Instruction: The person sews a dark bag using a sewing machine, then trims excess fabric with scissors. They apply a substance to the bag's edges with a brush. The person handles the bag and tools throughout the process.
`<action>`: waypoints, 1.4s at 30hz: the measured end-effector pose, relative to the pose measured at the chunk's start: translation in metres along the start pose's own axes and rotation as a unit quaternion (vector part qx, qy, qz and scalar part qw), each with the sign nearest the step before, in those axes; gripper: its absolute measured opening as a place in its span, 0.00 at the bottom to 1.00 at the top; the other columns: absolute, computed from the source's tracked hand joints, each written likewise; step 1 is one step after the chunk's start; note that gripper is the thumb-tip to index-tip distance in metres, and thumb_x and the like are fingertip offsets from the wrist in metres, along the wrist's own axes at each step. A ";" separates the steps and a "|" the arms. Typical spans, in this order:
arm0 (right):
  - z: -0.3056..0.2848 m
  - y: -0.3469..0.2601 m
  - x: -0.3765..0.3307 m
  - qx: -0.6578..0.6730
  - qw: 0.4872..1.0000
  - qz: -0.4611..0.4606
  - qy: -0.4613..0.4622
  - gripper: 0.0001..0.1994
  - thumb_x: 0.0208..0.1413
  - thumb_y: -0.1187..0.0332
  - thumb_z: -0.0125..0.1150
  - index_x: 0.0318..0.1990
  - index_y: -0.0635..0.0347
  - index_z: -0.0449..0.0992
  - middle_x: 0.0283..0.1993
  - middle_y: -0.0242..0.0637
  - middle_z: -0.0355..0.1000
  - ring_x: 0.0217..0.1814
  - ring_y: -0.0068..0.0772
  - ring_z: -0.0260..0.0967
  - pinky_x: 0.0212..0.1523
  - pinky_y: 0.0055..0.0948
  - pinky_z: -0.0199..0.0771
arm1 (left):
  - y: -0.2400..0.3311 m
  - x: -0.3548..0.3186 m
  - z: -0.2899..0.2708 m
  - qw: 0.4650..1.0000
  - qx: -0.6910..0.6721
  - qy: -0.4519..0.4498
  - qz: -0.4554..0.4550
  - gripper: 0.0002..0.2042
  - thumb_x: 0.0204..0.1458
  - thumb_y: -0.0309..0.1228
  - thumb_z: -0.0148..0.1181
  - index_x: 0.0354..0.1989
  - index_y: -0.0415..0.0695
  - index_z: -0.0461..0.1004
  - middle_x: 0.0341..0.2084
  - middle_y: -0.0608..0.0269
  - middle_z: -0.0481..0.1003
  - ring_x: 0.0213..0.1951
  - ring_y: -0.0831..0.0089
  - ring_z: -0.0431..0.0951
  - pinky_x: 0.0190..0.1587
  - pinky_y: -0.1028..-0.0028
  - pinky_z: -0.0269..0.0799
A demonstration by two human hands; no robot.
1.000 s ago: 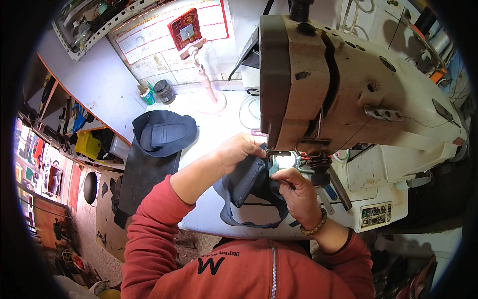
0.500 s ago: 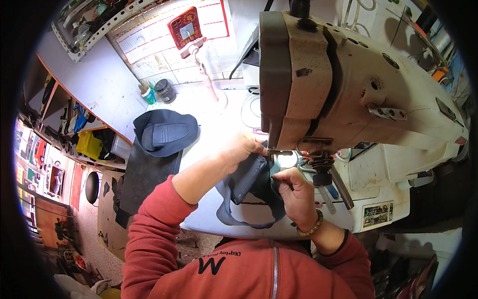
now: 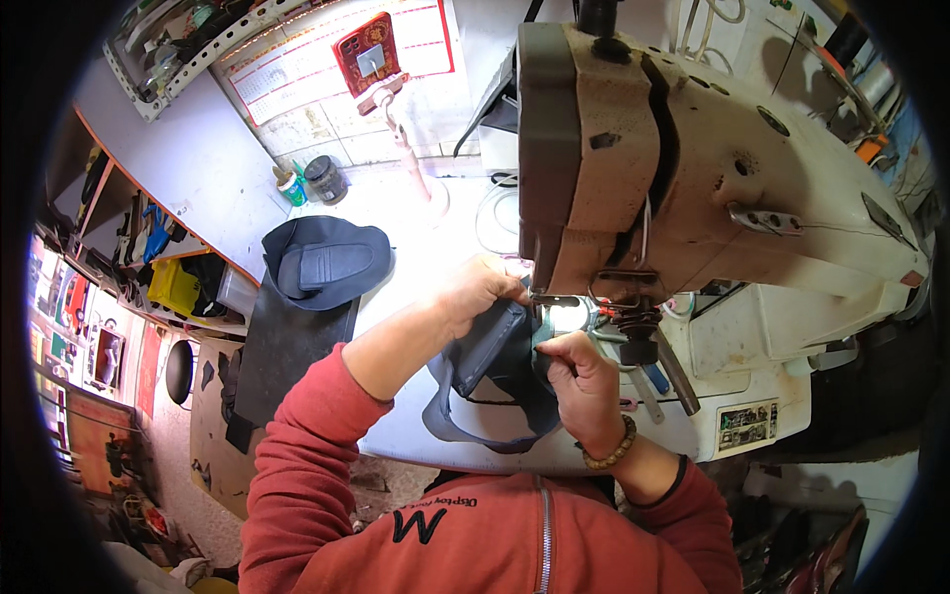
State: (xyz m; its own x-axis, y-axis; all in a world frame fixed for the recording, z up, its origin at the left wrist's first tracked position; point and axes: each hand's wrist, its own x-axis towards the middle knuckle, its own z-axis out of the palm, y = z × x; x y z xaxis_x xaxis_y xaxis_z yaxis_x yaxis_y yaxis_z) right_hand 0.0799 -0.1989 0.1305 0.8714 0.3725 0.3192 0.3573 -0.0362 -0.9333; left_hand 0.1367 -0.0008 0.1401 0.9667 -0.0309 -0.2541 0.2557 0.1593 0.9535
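While both hands pinch the dark blue-grey fabric piece [image 3: 495,371] under the machine head, the fingers sit v. close to the needle area, and that looks like the main hazard. Right hand [image 3: 584,381], at 5 o'clock from the presser foot [image 3: 554,302], is closed on the piece's edge w/ thumb and fingers; a beaded bracelet [image 3: 612,453] rides the wrist. Left hand [image 3: 480,292], at 9 o'clock from the foot, is curled over the piece's top, gripping it. If the piece slips or feeds fast, a fingertip could likely go under the needle. The loose strap loop hanging toward 6 o'clock might snag on the table edge [image 3: 416,450] & skew the seam. Farther out, at 10 o'clock, a stack of dark cut pieces [image 3: 322,262] lies well apart. Beyond, the beige industrial sewing machine [image 3: 712,178] blocks sight of the needle itself.
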 end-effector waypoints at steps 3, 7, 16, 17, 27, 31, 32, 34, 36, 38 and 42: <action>0.001 0.000 0.001 0.022 1.000 -0.008 0.012 0.05 0.57 0.81 0.54 0.38 0.64 0.73 0.29 0.28 0.70 0.32 0.13 0.63 0.35 0.16 0.65 | -0.002 0.001 0.000 1.000 -0.017 0.000 -0.007 0.04 0.41 0.22 0.59 0.23 0.36 0.79 0.20 0.60 0.76 0.23 0.74 0.75 0.27 0.74 0.70; 0.001 -0.001 0.002 0.016 1.000 -0.006 0.014 0.05 0.57 0.81 0.54 0.39 0.63 0.73 0.29 0.29 0.72 0.32 0.13 0.64 0.35 0.16 0.65 | 0.001 0.000 0.002 1.000 -0.017 0.003 -0.018 0.03 0.42 0.22 0.58 0.23 0.37 0.78 0.19 0.61 0.76 0.23 0.75 0.74 0.26 0.75 0.69; -0.004 0.001 0.005 0.012 1.000 0.006 -0.003 0.06 0.58 0.81 0.54 0.40 0.62 0.74 0.32 0.29 0.74 0.36 0.13 0.68 0.39 0.16 0.67 | 0.012 -0.006 0.009 1.000 -0.027 -0.015 -0.008 0.03 0.42 0.22 0.56 0.20 0.39 0.74 0.18 0.66 0.73 0.22 0.78 0.71 0.28 0.78 0.66; -0.004 0.001 0.005 0.017 1.000 0.008 -0.004 0.06 0.58 0.81 0.54 0.40 0.62 0.74 0.32 0.28 0.74 0.36 0.13 0.68 0.39 0.16 0.67 | 0.012 -0.006 0.009 1.000 -0.017 -0.016 -0.002 0.03 0.42 0.22 0.56 0.20 0.39 0.74 0.18 0.66 0.73 0.21 0.78 0.70 0.27 0.78 0.66; -0.010 0.004 0.009 0.094 0.988 0.120 -0.035 0.08 0.59 0.81 0.52 0.41 0.62 0.75 0.34 0.27 0.72 0.36 0.13 0.66 0.39 0.14 0.65 | 0.024 -0.009 0.011 0.997 0.044 -0.045 -0.033 0.04 0.45 0.25 0.57 0.23 0.38 0.75 0.19 0.66 0.73 0.23 0.78 0.71 0.29 0.76 0.66; -0.013 0.003 0.012 0.127 0.981 0.137 -0.054 0.08 0.58 0.82 0.52 0.41 0.62 0.74 0.35 0.27 0.72 0.36 0.12 0.65 0.38 0.14 0.65 | 0.016 -0.023 -0.004 0.991 0.123 0.008 0.049 0.09 0.51 0.29 0.60 0.35 0.35 0.76 0.27 0.65 0.74 0.33 0.78 0.73 0.39 0.77 0.67; -0.014 0.002 0.013 0.144 0.977 0.145 -0.067 0.08 0.57 0.82 0.51 0.41 0.62 0.74 0.36 0.27 0.72 0.35 0.12 0.65 0.38 0.14 0.66 | 0.009 -0.031 -0.008 0.984 0.104 0.069 0.126 0.10 0.52 0.29 0.59 0.38 0.35 0.75 0.30 0.64 0.74 0.36 0.77 0.72 0.42 0.77 0.67; -0.018 -0.001 0.016 0.154 0.971 0.155 -0.095 0.08 0.57 0.83 0.51 0.41 0.62 0.74 0.36 0.26 0.71 0.35 0.12 0.65 0.37 0.14 0.66 | -0.012 -0.061 -0.023 0.938 0.130 0.179 0.268 0.11 0.53 0.27 0.57 0.41 0.34 0.72 0.36 0.62 0.72 0.43 0.76 0.70 0.47 0.75 0.65; -0.024 -0.005 0.019 0.138 0.968 0.167 -0.126 0.09 0.56 0.83 0.51 0.40 0.61 0.74 0.35 0.25 0.71 0.36 0.12 0.65 0.37 0.14 0.66 | -0.052 -0.100 -0.017 0.913 0.088 0.341 0.207 0.02 0.51 0.22 0.54 0.30 0.36 0.69 0.27 0.67 0.69 0.31 0.79 0.68 0.38 0.78 0.65; -0.029 -0.008 0.024 0.180 0.948 0.204 -0.168 0.09 0.56 0.83 0.50 0.40 0.61 0.73 0.34 0.25 0.70 0.36 0.12 0.65 0.37 0.14 0.66 | -0.101 -0.132 0.000 0.946 0.008 0.305 0.111 0.01 0.51 0.21 0.53 0.29 0.37 0.68 0.24 0.68 0.68 0.29 0.79 0.67 0.34 0.77 0.66; -0.031 -0.011 0.026 0.202 0.941 0.179 -0.205 0.09 0.56 0.84 0.49 0.38 0.59 0.73 0.33 0.24 0.69 0.35 0.12 0.64 0.36 0.14 0.65 | -0.168 -0.136 0.028 0.986 0.112 -0.026 0.124 0.06 0.52 0.22 0.51 0.37 0.37 0.71 0.34 0.60 0.74 0.39 0.71 0.73 0.43 0.71 0.69</action>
State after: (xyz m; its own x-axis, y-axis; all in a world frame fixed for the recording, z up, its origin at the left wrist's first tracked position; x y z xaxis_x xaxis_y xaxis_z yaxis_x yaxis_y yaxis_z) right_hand 0.1086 -0.2173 0.1544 0.6797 0.7323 -0.0414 -0.1640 0.0968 -0.9817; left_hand -0.0375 -0.0507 0.0192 0.9975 -0.0703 -0.0054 0.0017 -0.0529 0.9986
